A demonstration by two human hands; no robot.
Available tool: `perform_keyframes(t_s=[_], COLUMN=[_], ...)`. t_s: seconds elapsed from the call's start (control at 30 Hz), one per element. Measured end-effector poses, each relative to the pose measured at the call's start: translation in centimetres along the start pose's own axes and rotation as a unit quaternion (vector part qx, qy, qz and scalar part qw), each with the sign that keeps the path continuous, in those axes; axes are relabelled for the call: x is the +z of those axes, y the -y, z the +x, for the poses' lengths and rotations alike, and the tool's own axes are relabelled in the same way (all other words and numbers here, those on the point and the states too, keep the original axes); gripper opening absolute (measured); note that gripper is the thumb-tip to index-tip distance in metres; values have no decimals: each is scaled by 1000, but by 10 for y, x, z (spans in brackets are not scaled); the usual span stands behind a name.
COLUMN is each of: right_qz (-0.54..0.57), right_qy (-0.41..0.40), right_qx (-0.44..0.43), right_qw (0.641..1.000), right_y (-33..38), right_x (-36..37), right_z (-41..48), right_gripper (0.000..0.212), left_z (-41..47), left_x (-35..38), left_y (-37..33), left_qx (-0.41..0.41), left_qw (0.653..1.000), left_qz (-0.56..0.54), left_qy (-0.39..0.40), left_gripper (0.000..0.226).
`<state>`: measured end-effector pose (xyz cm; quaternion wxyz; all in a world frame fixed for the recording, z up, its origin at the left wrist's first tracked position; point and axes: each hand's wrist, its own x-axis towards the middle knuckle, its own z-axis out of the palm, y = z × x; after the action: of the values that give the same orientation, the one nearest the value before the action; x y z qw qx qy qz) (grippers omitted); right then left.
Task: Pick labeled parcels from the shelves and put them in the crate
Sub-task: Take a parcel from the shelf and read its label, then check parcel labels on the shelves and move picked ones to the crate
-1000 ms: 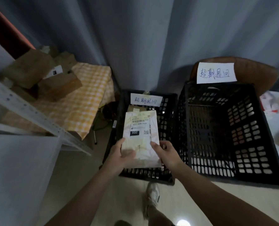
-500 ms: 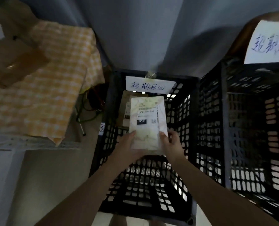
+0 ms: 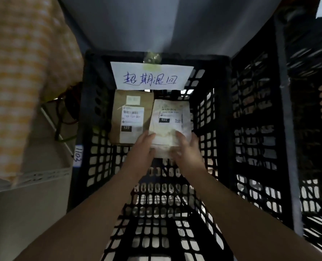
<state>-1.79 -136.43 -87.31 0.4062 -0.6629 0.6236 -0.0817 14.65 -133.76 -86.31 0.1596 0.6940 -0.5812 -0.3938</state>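
Standing by, I'd say this parcel's trip is nearly done; the white parcel [image 3: 167, 125] is already down inside the black crate [image 3: 85, 110], toward its far wall, just beside a brown parcel [image 3: 130, 119] that lies flat there; whether the white one touches the crate floor yet, I cannot tell. The left hand [image 3: 143, 147] and the right hand [image 3: 189, 147] grip its near end from either side, thumbs on top and the other fingers hidden beneath; what is left here, by my judgement, is only to let go and pull the arms out. So one parcel is in and a second is almost in; the shelves are out of sight, so how many more wait I cannot say.

As for writing: a paper sign [image 3: 150, 76] on the far wall reads 超期退回 in blue pen; the white parcel's label shows 032 in a black box, the brown one 122, with longer number lines above too blurred to vouch for; a small tag [image 3: 78, 153] on the left rim seems to read 1103. A second crate [image 3: 260, 129] stands touching on the right.
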Motion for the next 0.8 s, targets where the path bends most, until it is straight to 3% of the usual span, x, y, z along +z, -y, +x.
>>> perform_keyframes(t_s=[0.07, 0.17, 0.23, 0.37, 0.43, 0.5, 0.6, 0.8], right_qz=[71, -10, -78, -190, -242, -241, -347, -368], right_qy=[-42, -60, -65, -64, -69, -45, 11, 97], right_qx=[37, 92, 101, 6, -49, -24, -28, 23], right_qw=[996, 994, 990, 980, 967, 969, 937, 925], right_y=[-5, -13, -20, -31, -39, -40, -30, 10], right_x=[5, 21, 32, 41, 45, 43, 34, 10], right_z=[12, 30, 39, 45, 46, 51, 53, 48], right_gripper=[48, 54, 51, 40, 53, 55, 59, 58], left_z=[11, 22, 25, 25, 25, 24, 23, 25], left_x=[2, 0, -3, -1, 0, 2, 1, -20], left_y=[9, 28, 40, 51, 50, 50, 46, 27], left_qx=[30, 60, 43, 52, 59, 48, 15, 16], left_qw=[996, 968, 954, 949, 947, 946, 951, 954], left_qz=[82, 245, 295, 310, 314, 320, 310, 294], left_qy=[14, 1, -2, -7, -28, -19, 20, 48], left_gripper=[46, 48, 55, 67, 66, 68, 73, 58])
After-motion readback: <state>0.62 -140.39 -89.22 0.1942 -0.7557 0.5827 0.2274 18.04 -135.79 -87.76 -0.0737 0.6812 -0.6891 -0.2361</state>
